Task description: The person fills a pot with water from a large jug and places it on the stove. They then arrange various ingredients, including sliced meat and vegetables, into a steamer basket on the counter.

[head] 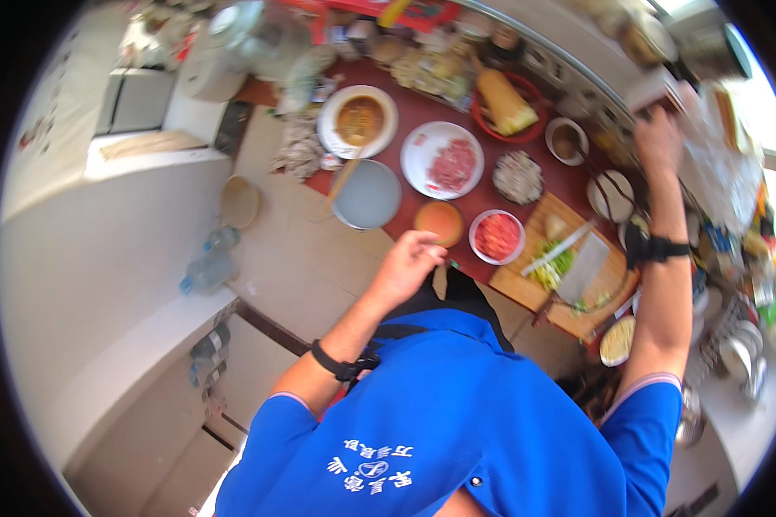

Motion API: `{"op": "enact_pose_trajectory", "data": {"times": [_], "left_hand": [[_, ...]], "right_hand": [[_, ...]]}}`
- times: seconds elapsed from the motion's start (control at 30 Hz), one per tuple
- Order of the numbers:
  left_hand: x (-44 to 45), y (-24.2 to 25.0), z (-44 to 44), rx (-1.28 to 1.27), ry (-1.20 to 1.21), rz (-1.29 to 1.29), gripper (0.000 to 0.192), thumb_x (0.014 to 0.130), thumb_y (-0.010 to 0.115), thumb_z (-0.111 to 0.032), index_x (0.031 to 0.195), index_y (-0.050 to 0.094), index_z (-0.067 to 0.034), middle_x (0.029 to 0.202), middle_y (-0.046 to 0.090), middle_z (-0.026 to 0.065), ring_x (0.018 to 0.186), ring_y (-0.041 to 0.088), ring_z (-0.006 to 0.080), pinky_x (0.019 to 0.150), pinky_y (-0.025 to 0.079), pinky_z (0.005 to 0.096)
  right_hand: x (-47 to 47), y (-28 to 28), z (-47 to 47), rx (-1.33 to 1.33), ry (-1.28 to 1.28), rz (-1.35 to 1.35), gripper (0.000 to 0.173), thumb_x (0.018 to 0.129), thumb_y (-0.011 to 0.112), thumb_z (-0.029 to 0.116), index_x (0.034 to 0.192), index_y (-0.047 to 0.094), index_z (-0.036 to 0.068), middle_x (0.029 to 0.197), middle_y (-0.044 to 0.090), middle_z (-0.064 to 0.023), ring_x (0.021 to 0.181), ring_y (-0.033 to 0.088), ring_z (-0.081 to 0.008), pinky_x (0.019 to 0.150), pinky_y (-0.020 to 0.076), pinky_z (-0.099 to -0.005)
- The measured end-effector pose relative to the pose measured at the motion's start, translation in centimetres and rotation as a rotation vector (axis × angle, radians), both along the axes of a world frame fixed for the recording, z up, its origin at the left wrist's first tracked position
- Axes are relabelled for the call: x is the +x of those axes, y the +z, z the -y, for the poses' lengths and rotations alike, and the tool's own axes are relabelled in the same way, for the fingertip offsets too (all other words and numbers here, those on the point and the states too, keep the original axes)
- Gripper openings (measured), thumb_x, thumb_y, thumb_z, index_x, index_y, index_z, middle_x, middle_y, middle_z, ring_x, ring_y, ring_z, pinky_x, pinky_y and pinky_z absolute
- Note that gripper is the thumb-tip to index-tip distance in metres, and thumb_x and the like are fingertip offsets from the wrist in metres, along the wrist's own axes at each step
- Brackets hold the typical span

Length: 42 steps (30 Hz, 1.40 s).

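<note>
My left hand [414, 262], fingers curled together, is at the near edge of a bowl of orange liquid [438, 223]; whether a small thing is pinched in it I cannot tell. My right hand [658, 139] reaches up to a pale box [653, 90] at the upper right; its grip is unclear. Between the arms are a bowl of chopped red food [497, 237], a plate of sliced raw meat [417, 152] and a bowl of whitish pieces [517, 177]. A cleaver [583, 266] and another blade lie on a wooden cutting board [524, 292] with chopped greens [551, 263].
A bowl of brown liquid [333, 106] and a basin of cloudy liquid [366, 194] stand on the table's left. Behind is a red basin [538, 132] holding a large yellowish vegetable [504, 100]. Plastic bags [718, 168] and dishes crowd the right. Plastic bottles [210, 268] are at the left.
</note>
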<state>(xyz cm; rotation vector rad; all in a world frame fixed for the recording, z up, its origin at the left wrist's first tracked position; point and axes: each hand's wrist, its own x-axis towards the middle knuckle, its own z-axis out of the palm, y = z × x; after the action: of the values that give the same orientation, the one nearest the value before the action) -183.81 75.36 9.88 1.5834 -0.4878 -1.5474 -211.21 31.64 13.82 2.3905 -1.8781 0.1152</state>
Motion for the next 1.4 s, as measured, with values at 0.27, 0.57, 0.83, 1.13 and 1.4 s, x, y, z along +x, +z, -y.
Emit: {"op": "enact_pose_trajectory", "data": {"times": [0.27,0.57,0.83,1.13,1.4], "left_hand": [[-0.1,-0.2,-0.5,-0.005,-0.020,0.026,0.033,0.102,0.056,-0.017,0.129,0.050,0.001,0.117,0.065,0.0143,0.103,0.064,0.0167,0.094,0.052,0.0322],[-0.7,0.1,-1.9,-0.013,-0.051,0.105,0.034,0.101,0.056,-0.017,0.129,0.051,0.002,0.115,0.067,0.0142,0.104,0.066,0.0171,0.093,0.053,0.0331],[-1.2,-0.3,-3.9,-0.047,0.051,0.064,0.033,0.099,0.060,-0.016,0.126,0.052,0.002,0.108,0.069,0.0135,0.098,0.067,0.0165,0.089,0.054,0.0322],[-2.3,-0.7,-4.2,0.048,-0.062,0.058,0.036,0.103,0.055,-0.022,0.132,0.049,-0.001,0.117,0.068,0.0125,0.103,0.066,0.0157,0.089,0.052,0.0288],[-2.4,-0.9,-4.3,0.084,-0.089,0.063,0.037,0.103,0.056,-0.023,0.132,0.050,-0.001,0.117,0.068,0.0128,0.103,0.066,0.0160,0.088,0.052,0.0283]], "right_hand": [[-0.3,-0.2,-0.4,-0.032,0.087,-0.106,0.040,0.090,0.057,0.023,0.127,0.057,0.008,0.125,0.060,-0.0221,0.112,0.058,-0.0465,0.095,0.0491,-0.0525],[0.0,1.4,-1.4,-0.146,0.158,-0.076,0.040,0.091,0.057,0.024,0.129,0.063,0.011,0.119,0.062,-0.0199,0.107,0.061,-0.0423,0.092,0.0503,-0.0498],[-0.7,0.6,-0.6,-0.085,0.104,-0.242,0.037,0.091,0.053,0.032,0.120,0.065,0.014,0.120,0.065,-0.0188,0.111,0.062,-0.0418,0.095,0.0505,-0.0505],[1.8,4.7,-3.3,0.246,0.143,-0.597,0.064,0.074,0.078,0.040,0.130,0.061,0.012,0.128,0.058,-0.0160,0.116,0.059,-0.0354,0.121,0.0217,-0.0484],[1.3,4.7,-5.0,-0.198,0.134,-0.013,0.018,0.081,0.069,0.022,0.093,0.068,0.010,0.105,0.064,-0.0194,0.097,0.065,-0.0382,0.083,0.0534,-0.0494]]}}
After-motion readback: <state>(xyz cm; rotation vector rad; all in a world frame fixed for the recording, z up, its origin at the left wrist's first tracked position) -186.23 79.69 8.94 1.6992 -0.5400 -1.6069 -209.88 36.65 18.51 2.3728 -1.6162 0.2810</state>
